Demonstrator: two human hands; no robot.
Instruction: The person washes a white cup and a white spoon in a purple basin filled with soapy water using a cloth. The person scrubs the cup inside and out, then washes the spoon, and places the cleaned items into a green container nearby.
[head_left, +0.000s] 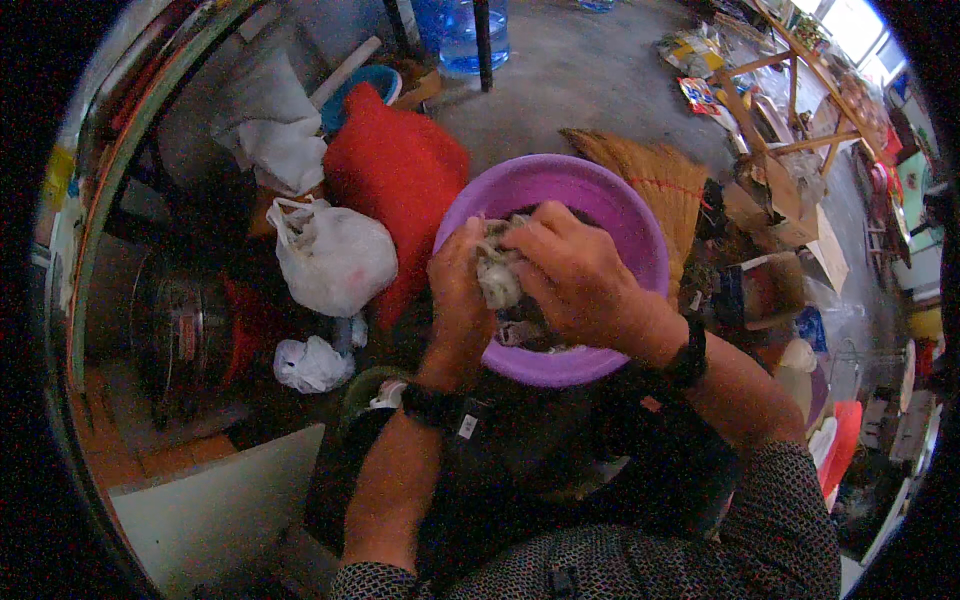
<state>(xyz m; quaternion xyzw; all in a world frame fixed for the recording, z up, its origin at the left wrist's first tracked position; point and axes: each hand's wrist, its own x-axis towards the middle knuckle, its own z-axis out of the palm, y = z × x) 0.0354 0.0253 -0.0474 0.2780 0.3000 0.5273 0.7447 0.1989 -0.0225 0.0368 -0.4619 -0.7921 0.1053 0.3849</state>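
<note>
Both of my hands are over a purple plastic basin (570, 369). My left hand (457, 281) grips the left side of a bunched, pale greyish cloth (499, 281). Curled fingers of my right hand (574, 266) press on the same cloth from the right. Its folds are partly hidden by the fingers, so its exact kind cannot be told. Below the hands, more dark and greyish material (517, 332) lies in the basin, mostly covered from view. Each wrist wears a dark band.
A straw broom (660, 184) lies against the basin's far right side. To the left are a red bag (397, 165), a tied white plastic bag (337, 255) and a crumpled one (313, 365). Cardboard boxes (772, 289) and a wooden frame (795, 97) stand right. A blue water jug (472, 45) is beyond.
</note>
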